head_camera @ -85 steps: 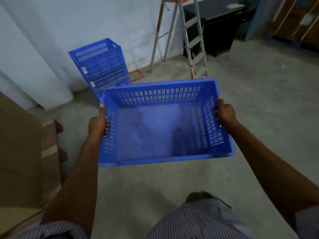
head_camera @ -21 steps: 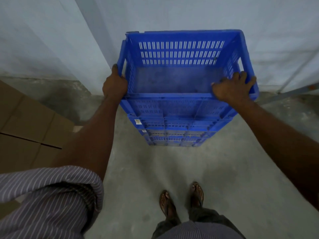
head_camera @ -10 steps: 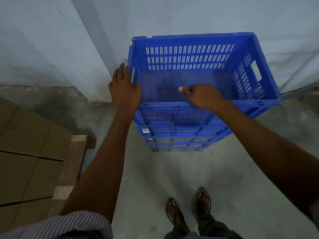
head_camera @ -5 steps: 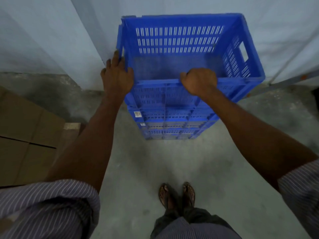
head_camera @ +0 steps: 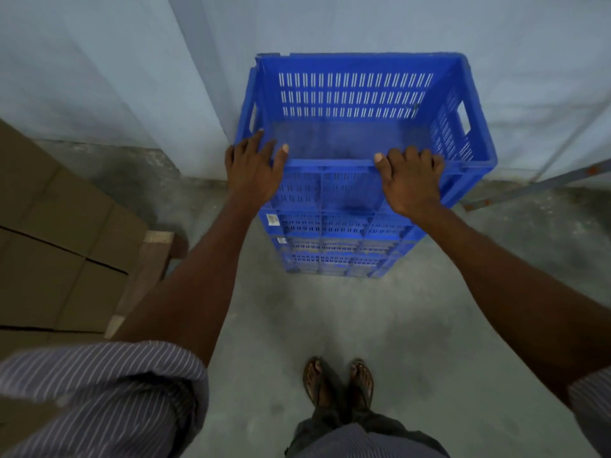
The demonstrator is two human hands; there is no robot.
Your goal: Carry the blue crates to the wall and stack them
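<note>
The top blue crate [head_camera: 357, 94] sits empty on a stack of blue crates [head_camera: 330, 256] that stands on the floor against the white wall [head_camera: 363, 24]. My left hand [head_camera: 254, 173] lies flat on the crate's near left corner, fingers spread over the rim. My right hand [head_camera: 410, 183] is on the near rim towards the right, its fingers curled over the edge. The upper crate looks seated squarely on those below it.
Brown cardboard boxes [head_camera: 49, 242] on a wooden pallet [head_camera: 145, 269] stand close on the left. A grey metal bar [head_camera: 529, 188] slants along the floor at the right. My sandalled feet [head_camera: 337, 381] stand on bare concrete just before the stack.
The top crate has been squared up on the stack. My left hand has flattened on the near left corner. My right hand has slid rightwards along the near rim.
</note>
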